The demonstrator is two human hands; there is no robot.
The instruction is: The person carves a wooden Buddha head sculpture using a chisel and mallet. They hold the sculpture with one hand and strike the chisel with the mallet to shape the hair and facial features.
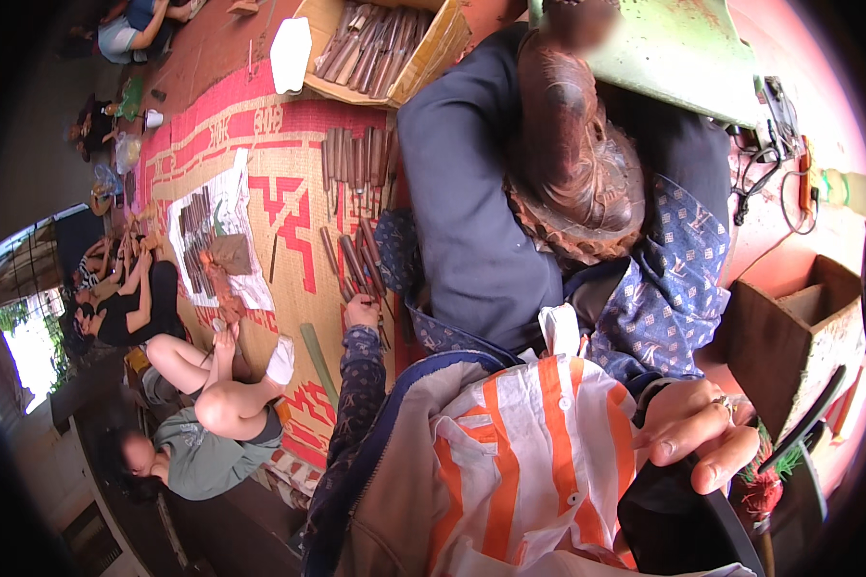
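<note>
At the left, my left hand (361,310) reaches down to a loose group of carving chisels (354,258) on the mat, its fingers closed at one of them. Close to the camera at the lower right, my right hand (693,433) is curled, with a ring on one finger. It is beside a black object (683,519) whose kind I cannot make out, and what its fingers hold, if anything, is hidden. Between my legs in dark trousers stands a brown carved wooden figure (573,144) on a rough round base.
More chisels (358,159) lie in a row beyond. A cardboard box (443,53) of tools stands at the far edge of the red-patterned mat (293,231). A wooden box (799,327) and cables (775,144) are at my right. A person (212,433) sits at the left near tools on white cloth.
</note>
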